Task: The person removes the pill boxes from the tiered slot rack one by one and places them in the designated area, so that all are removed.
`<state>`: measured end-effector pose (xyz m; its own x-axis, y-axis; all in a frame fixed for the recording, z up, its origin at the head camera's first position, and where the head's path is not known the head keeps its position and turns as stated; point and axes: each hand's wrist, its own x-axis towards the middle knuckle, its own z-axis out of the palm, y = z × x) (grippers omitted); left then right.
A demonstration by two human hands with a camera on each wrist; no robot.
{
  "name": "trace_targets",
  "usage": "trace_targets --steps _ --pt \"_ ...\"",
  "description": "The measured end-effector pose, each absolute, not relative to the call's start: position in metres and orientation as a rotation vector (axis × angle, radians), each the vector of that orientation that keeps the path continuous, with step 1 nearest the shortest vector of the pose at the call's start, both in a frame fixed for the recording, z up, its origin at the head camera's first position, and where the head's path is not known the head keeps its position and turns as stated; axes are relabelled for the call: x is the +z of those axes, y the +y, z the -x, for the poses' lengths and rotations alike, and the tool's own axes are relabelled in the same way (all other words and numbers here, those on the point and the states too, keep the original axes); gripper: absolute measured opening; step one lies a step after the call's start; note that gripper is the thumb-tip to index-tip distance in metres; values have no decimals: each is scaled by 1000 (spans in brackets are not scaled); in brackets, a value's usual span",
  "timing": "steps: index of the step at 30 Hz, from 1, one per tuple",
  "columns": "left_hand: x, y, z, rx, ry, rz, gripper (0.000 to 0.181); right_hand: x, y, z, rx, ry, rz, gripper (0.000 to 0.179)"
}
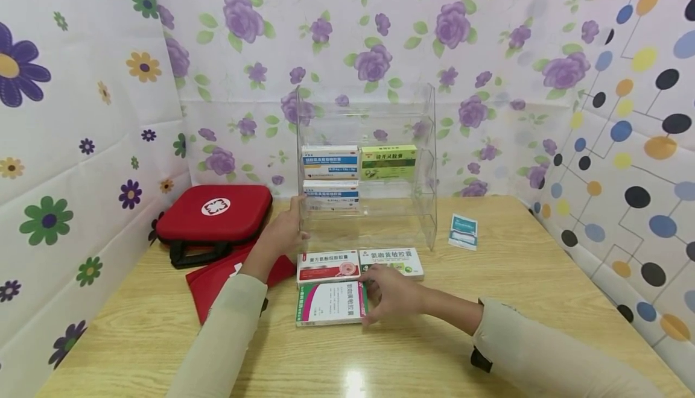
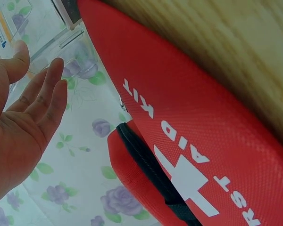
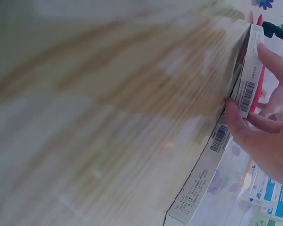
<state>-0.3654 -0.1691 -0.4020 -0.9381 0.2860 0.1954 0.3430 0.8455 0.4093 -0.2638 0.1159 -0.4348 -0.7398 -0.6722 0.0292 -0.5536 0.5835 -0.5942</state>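
Observation:
A clear plastic tiered rack (image 1: 368, 231) stands upright in the head view. My left hand (image 1: 281, 229) grips its left side panel, thumb and fingers bent around the edge in the left wrist view. Below the rack, my right hand (image 1: 395, 292) holds the right end of a white medicine box with green and magenta bands (image 1: 332, 303), thumb at the near corner and fingers at the far one. Just behind it lie a red-and-white medicine box (image 1: 328, 266) and a white-and-green medicine box (image 1: 392, 259), side by side.
On the rack sit two blue-and-white boxes (image 1: 330, 161), one per tier, and a yellow-green box (image 1: 388, 164). At left are a red first aid case (image 1: 217, 212) and a flat red pouch (image 2: 179, 127). A small teal-and-white packet (image 1: 464, 231) lies right of the rack.

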Motion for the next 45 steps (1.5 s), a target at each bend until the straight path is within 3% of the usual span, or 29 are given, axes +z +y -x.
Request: trace_targets --steps 45 --pt "-396 -166 361 -694 -2948 447 94 -433 115 267 -450 2845 1005 76"
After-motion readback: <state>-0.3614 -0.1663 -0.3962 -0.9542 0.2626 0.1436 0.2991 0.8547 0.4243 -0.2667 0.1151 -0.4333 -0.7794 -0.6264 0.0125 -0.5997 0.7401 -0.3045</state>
